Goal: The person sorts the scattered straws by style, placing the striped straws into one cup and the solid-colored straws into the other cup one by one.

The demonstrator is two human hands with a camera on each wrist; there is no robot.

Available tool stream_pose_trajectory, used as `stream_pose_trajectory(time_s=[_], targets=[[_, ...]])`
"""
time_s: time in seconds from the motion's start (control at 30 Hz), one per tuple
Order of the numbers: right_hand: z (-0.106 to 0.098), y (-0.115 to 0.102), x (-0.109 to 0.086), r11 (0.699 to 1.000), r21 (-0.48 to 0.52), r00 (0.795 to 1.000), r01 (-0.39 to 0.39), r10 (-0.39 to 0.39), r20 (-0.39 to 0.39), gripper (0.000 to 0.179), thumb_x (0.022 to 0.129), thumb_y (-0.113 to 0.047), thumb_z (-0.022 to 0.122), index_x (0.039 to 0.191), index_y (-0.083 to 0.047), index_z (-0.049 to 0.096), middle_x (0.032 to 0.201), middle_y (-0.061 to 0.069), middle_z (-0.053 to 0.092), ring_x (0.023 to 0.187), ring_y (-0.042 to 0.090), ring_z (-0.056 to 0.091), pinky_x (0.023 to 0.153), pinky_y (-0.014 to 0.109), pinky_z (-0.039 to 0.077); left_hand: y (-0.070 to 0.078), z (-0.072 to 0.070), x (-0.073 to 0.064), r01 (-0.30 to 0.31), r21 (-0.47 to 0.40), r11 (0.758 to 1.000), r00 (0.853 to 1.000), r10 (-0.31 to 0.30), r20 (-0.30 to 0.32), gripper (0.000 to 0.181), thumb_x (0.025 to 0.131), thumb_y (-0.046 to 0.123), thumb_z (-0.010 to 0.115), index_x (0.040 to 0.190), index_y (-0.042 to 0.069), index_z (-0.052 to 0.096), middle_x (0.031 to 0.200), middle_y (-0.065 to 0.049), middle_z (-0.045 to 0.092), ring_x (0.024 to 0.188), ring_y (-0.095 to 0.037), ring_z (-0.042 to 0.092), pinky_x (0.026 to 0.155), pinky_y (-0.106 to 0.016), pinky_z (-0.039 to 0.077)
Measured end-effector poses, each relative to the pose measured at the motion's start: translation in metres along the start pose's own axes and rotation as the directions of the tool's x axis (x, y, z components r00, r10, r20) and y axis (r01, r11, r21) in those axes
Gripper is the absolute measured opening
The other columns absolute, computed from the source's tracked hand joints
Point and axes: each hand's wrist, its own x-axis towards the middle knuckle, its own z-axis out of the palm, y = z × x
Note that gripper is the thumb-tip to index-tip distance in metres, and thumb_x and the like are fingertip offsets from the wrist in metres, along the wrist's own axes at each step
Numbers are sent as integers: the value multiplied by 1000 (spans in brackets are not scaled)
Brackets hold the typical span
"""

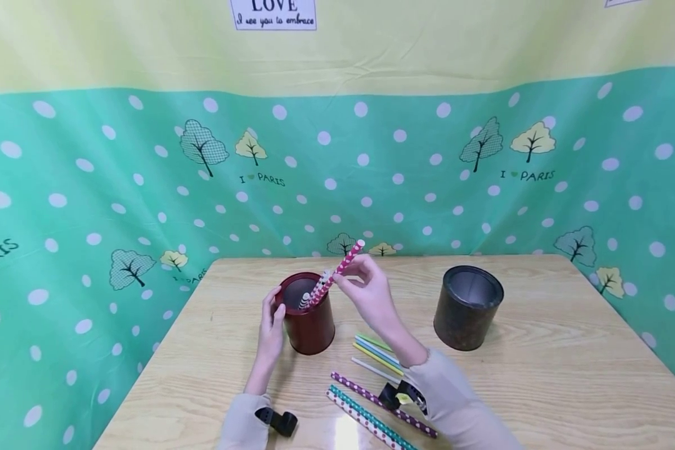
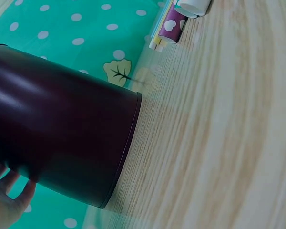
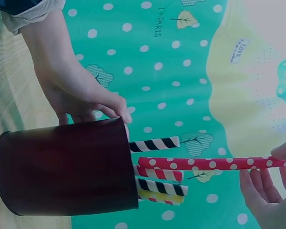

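A dark red can stands upright on the table with its mouth up. My left hand holds it from the left, fingertips and thumb at the rim and side. Between the thumb and fingers of my right hand is a red paper straw with white dots, pinched near its upper end. The straw's lower end is right at the can's mouth. Inside the can, black-and-white striped straws, a red-and-white striped straw and a yellow one poke out above the rim.
A black can stands open-topped to the right. Nearer me lie a purple straw with white hearts, a teal dotted straw and a white dotted straw. Thin green, blue, yellow and white sticks lie under my right forearm.
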Motion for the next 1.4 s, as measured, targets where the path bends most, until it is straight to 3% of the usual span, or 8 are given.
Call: stream_pose_trajectory(time_s=[0.27, 0.6, 0.83, 1.0, 1.23, 1.4], targets=[[7, 8, 2, 1000, -8, 1000, -29, 29, 6, 18, 76, 4, 63, 91, 4, 53, 90, 11, 56, 84, 17, 56, 77, 27, 48, -1, 0, 0, -4, 1, 1000, 1000, 4, 5, 39, 92, 6, 37, 130, 0, 33, 125, -24, 43, 111, -14, 41, 89, -11, 28], [12, 14, 4, 999, -11, 999, -32, 32, 11, 22, 75, 3, 65, 94, 5, 54, 91, 16, 58, 86, 20, 56, 76, 27, 48, 0, 1, -1, -12, -12, 1000, 1000, 12, -2, 39, 92, 5, 37, 130, -1, 33, 125, -25, 43, 107, -2, 41, 89, -11, 28], [4, 16, 1, 997, -62, 998, -43, 45, 36, 23, 75, 2, 64, 98, 4, 57, 92, 16, 60, 87, 21, 57, 78, 27, 47, 0, 1, 1, -16, -12, 1000, 1000, 16, -3, 39, 92, 5, 36, 130, -2, 33, 126, -25, 42, 105, 4, 40, 89, -10, 28], [-7, 17, -4, 987, -132, 989, -92, 106, 107, 24, 75, 3, 64, 97, 4, 57, 93, 15, 60, 88, 23, 57, 78, 25, 47, -1, 1, 0, -7, -5, 1000, 1000, 7, 0, 39, 92, 6, 36, 130, 0, 33, 127, -24, 42, 105, 4, 40, 90, -11, 28], [-22, 4, -19, 965, -252, 959, -73, 138, 248, 21, 77, 7, 59, 97, 10, 56, 93, 20, 59, 89, 32, 56, 79, 31, 47, -2, 1, 1, -16, -14, 1000, 1000, 16, 8, 39, 92, 6, 36, 131, -1, 32, 127, -25, 41, 106, 3, 41, 90, -11, 29], [-35, 19, -23, 939, -337, 937, -66, 175, 303, 19, 78, 3, 60, 97, 6, 57, 92, 16, 60, 88, 27, 57, 78, 32, 47, -2, 1, 2, -16, -20, 1000, 1000, 16, 3, 39, 92, 5, 36, 131, -1, 32, 127, -25, 41, 106, 3, 41, 90, -11, 28]])
